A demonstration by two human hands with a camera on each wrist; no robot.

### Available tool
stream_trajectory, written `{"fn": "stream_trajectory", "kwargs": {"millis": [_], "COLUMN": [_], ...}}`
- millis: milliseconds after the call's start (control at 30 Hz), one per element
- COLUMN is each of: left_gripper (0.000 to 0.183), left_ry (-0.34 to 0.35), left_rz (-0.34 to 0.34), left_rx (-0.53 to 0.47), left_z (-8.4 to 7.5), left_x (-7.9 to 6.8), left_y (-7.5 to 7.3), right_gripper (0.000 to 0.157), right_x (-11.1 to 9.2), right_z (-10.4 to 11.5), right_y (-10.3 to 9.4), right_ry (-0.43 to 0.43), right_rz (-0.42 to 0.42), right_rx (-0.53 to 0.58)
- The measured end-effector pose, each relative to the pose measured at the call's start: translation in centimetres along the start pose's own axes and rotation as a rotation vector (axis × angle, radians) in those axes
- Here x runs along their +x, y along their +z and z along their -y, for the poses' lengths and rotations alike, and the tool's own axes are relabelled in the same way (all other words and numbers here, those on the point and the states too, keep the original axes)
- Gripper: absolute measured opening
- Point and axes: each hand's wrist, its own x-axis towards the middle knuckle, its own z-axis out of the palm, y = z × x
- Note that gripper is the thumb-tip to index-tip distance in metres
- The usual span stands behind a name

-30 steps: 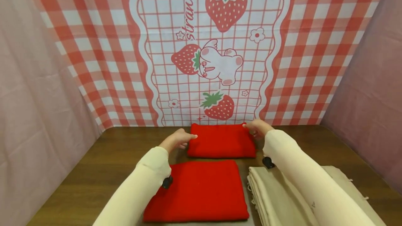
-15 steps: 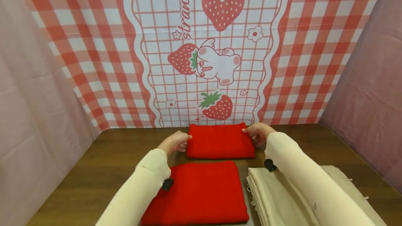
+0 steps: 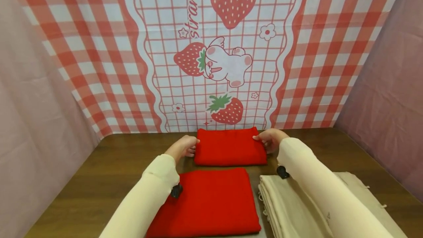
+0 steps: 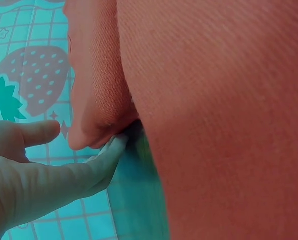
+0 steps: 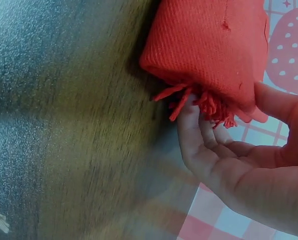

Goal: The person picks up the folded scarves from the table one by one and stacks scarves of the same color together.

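Note:
A folded red fringed scarf (image 3: 230,148) lies at the back of the table, by the printed cloth. My left hand (image 3: 184,147) is at its left end. In the left wrist view that hand's fingertips touch the scarf's lower corner, while the thumb is straight and apart from the fabric. At the opposite end, my right hand (image 3: 271,139) holds the scarf by its edge. The right wrist view has the thumb against one side of the scarf (image 5: 209,50) and the fingers bent beneath the red fringe. A second folded red cloth (image 3: 211,205) lies nearer, between my forearms.
Folded beige fabric (image 3: 287,201) with small tassels lies at the front right, partly beneath my right sleeve. Something grey shows under the near red cloth. Behind the wooden table (image 3: 109,179) hangs a strawberry-print checked cloth (image 3: 228,61); pink curtains flank both sides.
My left thumb has drawn back from over the scarf to its left edge. My right hand has slid slightly from the back corner along the right edge. The head view has shifted a little.

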Motion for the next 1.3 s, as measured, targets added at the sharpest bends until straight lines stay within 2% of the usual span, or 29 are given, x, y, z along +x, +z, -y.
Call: {"fn": "stream_trajectory", "kwargs": {"millis": [133, 233, 333, 433, 567, 600, 667, 733, 800, 833, 900, 1000, 1067, 1133, 1233, 1300], "left_gripper": [0.064, 0.066, 0.065, 0.057, 0.043, 0.039, 0.032, 0.026, 0.023, 0.022, 0.019, 0.018, 0.017, 0.022, 0.026, 0.029], "left_ry": [-0.017, -0.019, -0.033, -0.045, -0.072, -0.075, -0.076, -0.072, -0.069, -0.067, -0.056, -0.028, 0.009, 0.019, 0.024, -0.004], "left_rz": [-0.004, -0.013, -0.012, -0.032, -0.041, -0.035, -0.021, -0.024, -0.041, -0.054, -0.066, -0.062, -0.027, -0.031, -0.045, -0.076], "left_rx": [-0.022, -0.051, -0.111, -0.140, -0.168, -0.177, -0.193, -0.196, -0.185, -0.179, -0.154, -0.135, -0.140, -0.147, -0.154, -0.174], "left_z": [-0.4, -0.5, -0.2, 0.2, 0.9, 1.0, 1.2, 1.2, 1.0, 0.8, 0.3, -1.0, -1.8, -2.2, -1.6, -0.7], "left_x": [-0.9, -0.4, 1.0, 2.9, 5.4, 5.8, 6.5, 6.8, 6.5, 6.2, 5.1, 1.3, -1.0, -2.2, -0.7, 1.8], "left_y": [0.2, 0.2, 0.1, 0.1, 0.1, 0.1, 0.1, 0.2, 0.5, 0.7, 1.1, 1.7, 1.9, 2.3, 2.4, 2.4], "right_gripper": [0.029, 0.030, 0.034, 0.049, 0.068, 0.068, 0.070, 0.068, 0.067, 0.070, 0.068, 0.066, 0.062, 0.060, 0.061, 0.064], "right_x": [-0.2, -0.3, 0.4, 3.1, 10.1, 10.5, 13.1, 13.4, 11.6, 12.5, 9.3, 5.1, 2.4, 1.1, 0.2, 0.1], "right_z": [-0.1, -0.1, -0.1, -0.4, -2.3, -2.6, -3.4, -3.4, -2.7, -2.7, -1.7, -0.7, 0.0, 0.3, 0.5, 0.5], "right_y": [0.2, 0.2, 0.0, -0.7, -3.2, -3.3, -4.3, -4.3, -3.7, -4.2, -3.0, -1.6, -0.4, 0.0, 0.3, 0.3], "right_ry": [0.010, 0.013, 0.019, 0.019, -0.020, -0.037, -0.070, -0.076, -0.055, -0.045, -0.012, 0.019, 0.032, 0.034, 0.045, 0.056], "right_rz": [-0.005, -0.003, 0.029, 0.065, 0.092, 0.083, 0.083, 0.058, 0.035, 0.054, 0.035, 0.028, 0.000, -0.002, 0.005, 0.012], "right_rx": [-0.039, -0.049, -0.053, -0.044, -0.052, -0.062, -0.099, -0.124, -0.111, -0.100, -0.073, -0.034, -0.035, -0.030, -0.033, -0.033]}}
